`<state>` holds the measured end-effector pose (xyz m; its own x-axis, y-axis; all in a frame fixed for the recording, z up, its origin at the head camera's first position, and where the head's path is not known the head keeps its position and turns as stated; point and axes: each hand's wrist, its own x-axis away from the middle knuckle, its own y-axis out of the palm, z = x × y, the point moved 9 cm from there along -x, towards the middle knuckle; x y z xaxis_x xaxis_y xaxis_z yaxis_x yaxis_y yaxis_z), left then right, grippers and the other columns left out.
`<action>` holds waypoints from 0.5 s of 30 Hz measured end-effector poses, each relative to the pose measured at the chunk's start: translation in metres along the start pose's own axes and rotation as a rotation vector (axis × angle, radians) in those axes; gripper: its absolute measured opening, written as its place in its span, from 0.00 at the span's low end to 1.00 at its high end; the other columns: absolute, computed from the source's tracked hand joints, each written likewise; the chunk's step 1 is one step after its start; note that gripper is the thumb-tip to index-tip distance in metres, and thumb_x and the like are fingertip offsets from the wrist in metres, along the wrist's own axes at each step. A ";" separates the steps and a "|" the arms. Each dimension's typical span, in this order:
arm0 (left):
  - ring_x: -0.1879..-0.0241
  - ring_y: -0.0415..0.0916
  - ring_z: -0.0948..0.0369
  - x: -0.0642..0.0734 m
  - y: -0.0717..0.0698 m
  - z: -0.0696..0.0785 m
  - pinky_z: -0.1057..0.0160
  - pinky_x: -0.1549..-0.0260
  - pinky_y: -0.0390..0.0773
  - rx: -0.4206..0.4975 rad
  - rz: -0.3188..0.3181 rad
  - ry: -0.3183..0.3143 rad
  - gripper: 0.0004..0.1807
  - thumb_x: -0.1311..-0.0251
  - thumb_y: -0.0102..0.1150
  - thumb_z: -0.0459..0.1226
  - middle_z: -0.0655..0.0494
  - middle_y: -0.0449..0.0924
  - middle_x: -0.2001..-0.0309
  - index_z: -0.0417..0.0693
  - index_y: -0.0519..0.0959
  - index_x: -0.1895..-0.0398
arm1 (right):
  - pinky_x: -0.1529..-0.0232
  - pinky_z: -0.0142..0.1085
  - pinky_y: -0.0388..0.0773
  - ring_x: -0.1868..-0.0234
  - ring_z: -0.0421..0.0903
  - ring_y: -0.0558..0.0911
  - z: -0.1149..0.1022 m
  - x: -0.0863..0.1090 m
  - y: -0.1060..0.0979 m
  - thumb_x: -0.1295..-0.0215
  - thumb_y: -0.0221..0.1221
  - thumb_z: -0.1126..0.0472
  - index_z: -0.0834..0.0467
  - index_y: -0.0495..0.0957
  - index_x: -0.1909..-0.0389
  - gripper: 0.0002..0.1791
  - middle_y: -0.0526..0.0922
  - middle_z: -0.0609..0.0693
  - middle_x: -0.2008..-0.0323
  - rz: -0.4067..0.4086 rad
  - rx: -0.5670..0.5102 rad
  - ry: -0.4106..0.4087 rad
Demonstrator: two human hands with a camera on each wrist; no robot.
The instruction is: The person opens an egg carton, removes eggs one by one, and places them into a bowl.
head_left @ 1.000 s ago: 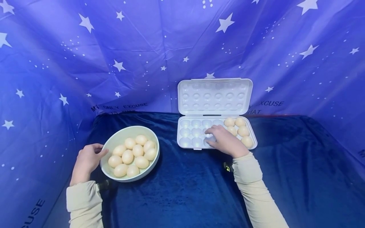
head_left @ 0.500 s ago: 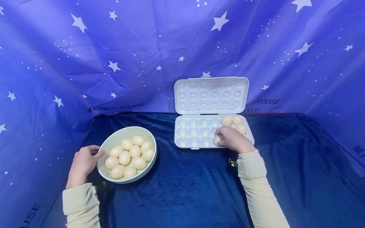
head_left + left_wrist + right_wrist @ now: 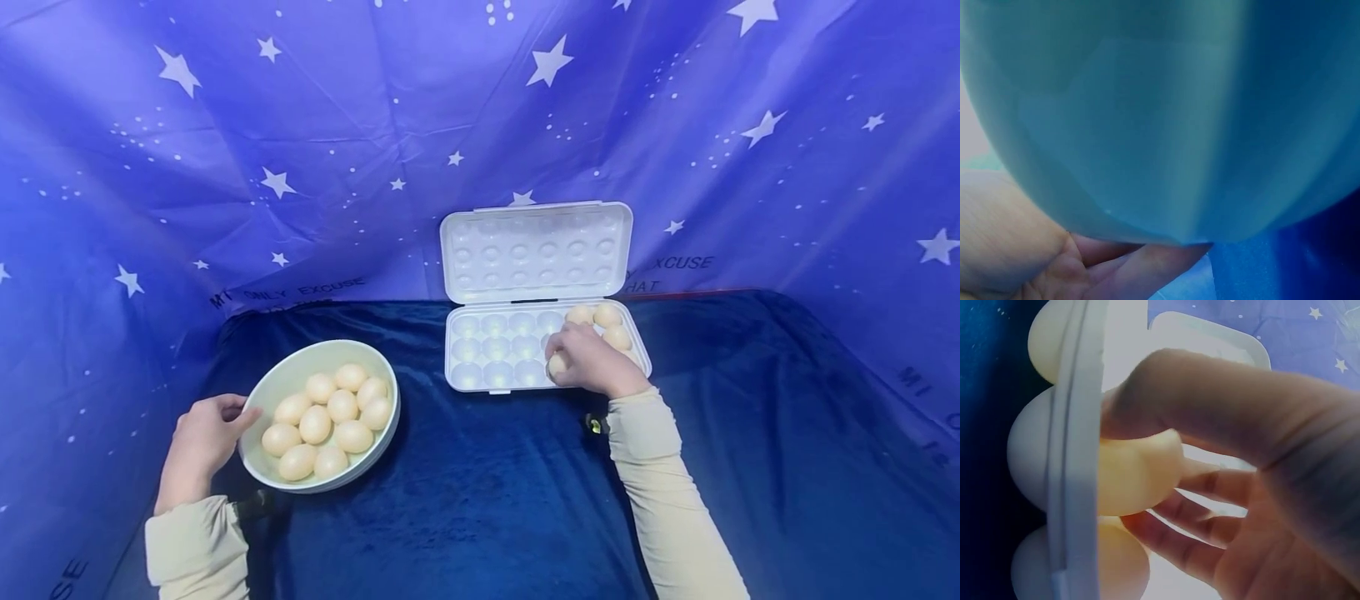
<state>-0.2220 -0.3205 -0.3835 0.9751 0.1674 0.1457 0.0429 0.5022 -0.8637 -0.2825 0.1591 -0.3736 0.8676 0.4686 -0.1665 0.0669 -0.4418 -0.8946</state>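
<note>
My right hand [image 3: 588,358] pinches a beige egg [image 3: 557,365] at the front row of a white plastic egg carton [image 3: 510,388], whose lid stands up. In the right wrist view, thumb and fingers surround the egg [image 3: 1141,472], which sits in a cup; another egg [image 3: 1124,556] is beside it. Several eggs occupy the carton's right end, some partly hidden by the hand. My left hand [image 3: 202,442] grips the left rim of a pale green bowl [image 3: 273,379] holding several eggs [image 3: 316,424]. The left wrist view shows mostly the bowl's outer wall [image 3: 1147,137], with fingers [image 3: 1154,269] against it.
A dark blue velvet cloth [image 3: 465,500] covers the table. Behind the carton's raised lid [image 3: 536,250] hangs a blue curtain [image 3: 337,125] printed with white stars. Bare cups [image 3: 496,348] fill the carton's left side.
Relative to the carton, my right hand has shifted right and its fingers have come together around the egg, which now shows. The left hand stays at the bowl's rim. The head view has shifted slightly.
</note>
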 end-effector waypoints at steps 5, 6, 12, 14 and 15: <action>0.57 0.80 0.38 0.002 -0.002 0.000 0.40 0.56 0.78 -0.001 0.009 0.014 0.24 0.31 0.56 0.42 0.27 0.80 0.51 0.25 0.76 0.47 | 0.59 0.45 0.71 0.63 0.55 0.72 -0.004 -0.002 -0.005 0.61 0.66 0.68 0.60 0.83 0.70 0.12 0.78 0.53 0.67 0.034 -0.006 0.020; 0.57 0.80 0.38 0.002 -0.002 0.000 0.40 0.57 0.78 -0.004 0.010 0.016 0.24 0.31 0.56 0.42 0.27 0.80 0.51 0.25 0.76 0.47 | 0.58 0.45 0.71 0.63 0.55 0.72 -0.006 -0.003 -0.006 0.61 0.66 0.68 0.60 0.83 0.69 0.13 0.78 0.53 0.67 0.037 -0.006 0.018; 0.57 0.80 0.38 0.004 -0.004 -0.004 0.41 0.58 0.78 0.004 0.015 0.012 0.24 0.31 0.56 0.41 0.26 0.79 0.51 0.23 0.75 0.47 | 0.57 0.45 0.72 0.62 0.54 0.73 -0.023 -0.011 -0.005 0.61 0.66 0.69 0.62 0.83 0.66 0.15 0.77 0.54 0.66 0.039 0.005 -0.017; 0.56 0.80 0.38 0.002 -0.004 -0.001 0.41 0.57 0.78 0.015 0.018 0.022 0.25 0.31 0.56 0.42 0.26 0.79 0.50 0.24 0.75 0.47 | 0.56 0.45 0.72 0.62 0.55 0.74 -0.027 -0.013 -0.006 0.61 0.67 0.69 0.62 0.84 0.66 0.15 0.77 0.54 0.66 0.054 0.012 -0.025; 0.56 0.79 0.37 0.002 -0.003 0.000 0.41 0.56 0.78 0.020 0.018 0.026 0.25 0.31 0.56 0.42 0.26 0.79 0.50 0.24 0.75 0.47 | 0.56 0.45 0.72 0.61 0.55 0.74 -0.030 -0.013 -0.007 0.61 0.67 0.69 0.63 0.84 0.65 0.16 0.77 0.54 0.66 0.063 0.017 -0.036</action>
<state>-0.2203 -0.3220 -0.3810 0.9809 0.1548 0.1178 0.0213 0.5163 -0.8561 -0.2797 0.1333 -0.3530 0.8517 0.4671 -0.2374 0.0037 -0.4585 -0.8887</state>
